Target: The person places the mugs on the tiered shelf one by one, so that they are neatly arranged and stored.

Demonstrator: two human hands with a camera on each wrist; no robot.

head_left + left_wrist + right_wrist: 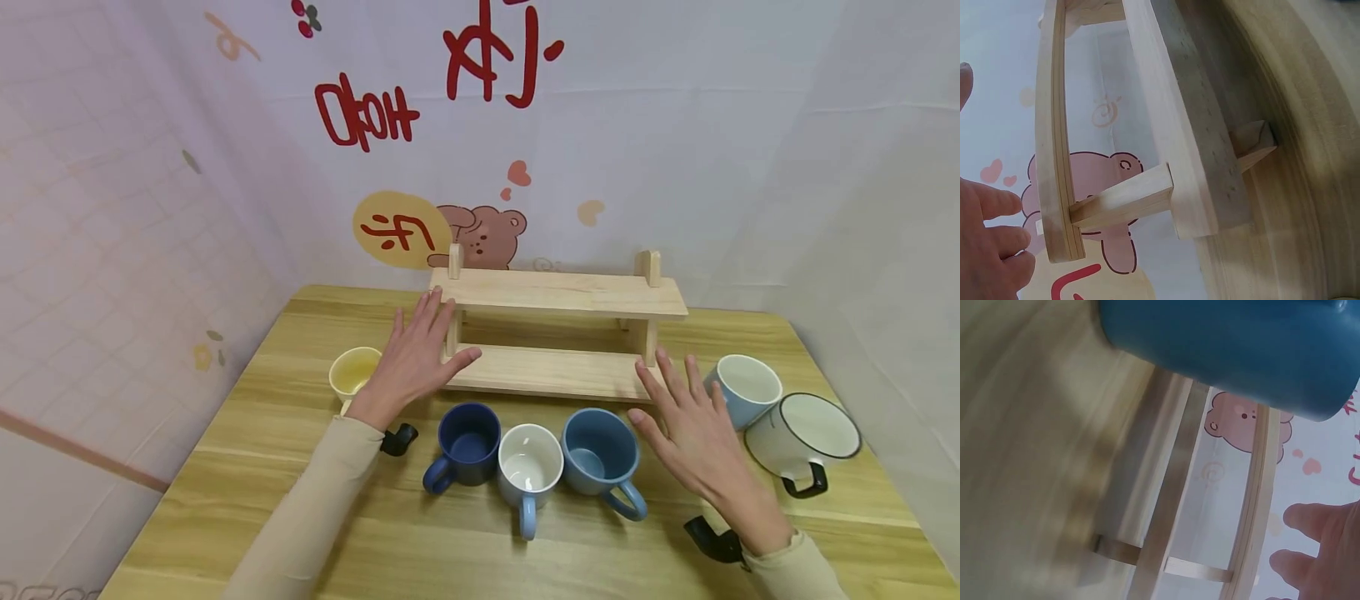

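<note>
A two-tier wooden rack (562, 293) stands at the back of the table. My left hand (408, 358) hovers by its left end, fingers spread and holding nothing. Near the rack's right end my right hand (693, 429) is spread out too, with nothing in it. Between the hands, in front of the rack, stand a dark blue mug (468, 446), a white mug with a light blue handle (530, 467) and a blue mug (600, 454). That blue mug (1229, 350) fills the top of the right wrist view. A yellow cup (352, 371) is partly hidden behind my left wrist.
Right of my right hand stand a light blue mug (744, 390) and a white mug with a dark rim and black handle (802, 437). A white curtain (675, 150) with printed drawings hangs behind the wooden table (247, 467).
</note>
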